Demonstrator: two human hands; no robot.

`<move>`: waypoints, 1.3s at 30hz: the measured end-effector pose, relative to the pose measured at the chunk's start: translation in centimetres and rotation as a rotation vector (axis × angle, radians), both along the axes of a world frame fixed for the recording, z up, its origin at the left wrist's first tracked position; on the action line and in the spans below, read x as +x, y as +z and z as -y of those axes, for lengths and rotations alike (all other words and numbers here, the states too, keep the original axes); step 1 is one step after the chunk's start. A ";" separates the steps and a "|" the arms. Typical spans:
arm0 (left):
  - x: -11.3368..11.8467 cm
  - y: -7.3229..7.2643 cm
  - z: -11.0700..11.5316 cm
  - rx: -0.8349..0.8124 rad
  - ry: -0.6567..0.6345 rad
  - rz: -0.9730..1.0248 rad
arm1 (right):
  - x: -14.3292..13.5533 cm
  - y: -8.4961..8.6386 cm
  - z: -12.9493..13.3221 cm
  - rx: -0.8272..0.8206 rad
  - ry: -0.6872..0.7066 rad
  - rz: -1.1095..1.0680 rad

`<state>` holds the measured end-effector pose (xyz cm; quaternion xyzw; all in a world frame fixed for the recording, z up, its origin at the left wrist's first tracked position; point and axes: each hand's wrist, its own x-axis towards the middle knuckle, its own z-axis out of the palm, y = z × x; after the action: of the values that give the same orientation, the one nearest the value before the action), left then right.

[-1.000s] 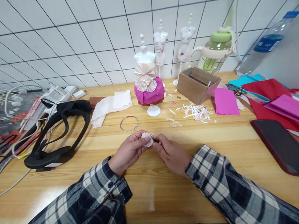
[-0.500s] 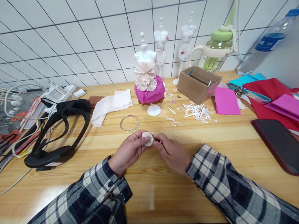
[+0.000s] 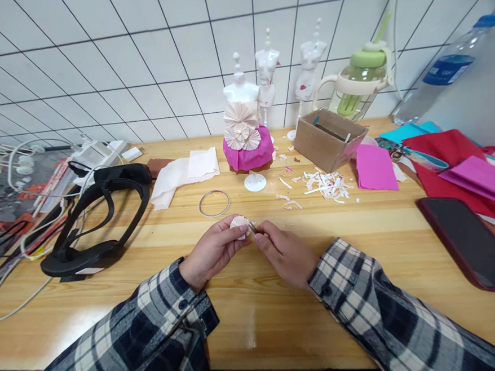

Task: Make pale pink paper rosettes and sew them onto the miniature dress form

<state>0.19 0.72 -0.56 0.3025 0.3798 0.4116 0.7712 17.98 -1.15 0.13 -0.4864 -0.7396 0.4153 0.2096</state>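
My left hand (image 3: 218,244) pinches a small pleated cream paper rosette (image 3: 239,225) between thumb and fingers. Close beside its right edge are the thin metal tips of a small tool (image 3: 253,228), gripped in my right hand (image 3: 283,250); most of the tool is hidden by the fingers. Beyond the hands stands a white mannequin (image 3: 242,92) with cream pleated fans (image 3: 240,123) on its front and a magenta skirt (image 3: 250,152). A silver ring (image 3: 213,216) lies on the table to the left of it.
Paper scraps (image 3: 330,185), a cardboard box (image 3: 324,140), two more mannequins and a green-lidded jug (image 3: 358,83) are behind. A phone (image 3: 470,240) and coloured paper lie right. Cream paper (image 3: 184,172) and a black headset frame (image 3: 101,220) are left.
The rosette has shifted slightly left and turned in my left hand. A gap now shows between it and my right fingers, with more of the tool's metal tips visible.
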 end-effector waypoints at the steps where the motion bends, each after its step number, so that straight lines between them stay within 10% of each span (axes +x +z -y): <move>1: 0.0 0.0 0.0 0.001 -0.009 -0.005 | 0.0 0.0 0.0 0.002 -0.001 -0.003; 39: 0.0 -0.3 0.0 0.031 -0.007 -0.026 | 0.0 -0.5 -0.1 0.019 -0.018 0.013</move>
<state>0.17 0.74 -0.86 0.3212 0.3825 0.4107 0.7628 18.02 -1.02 -0.36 -0.4937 -0.7405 0.4031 0.2129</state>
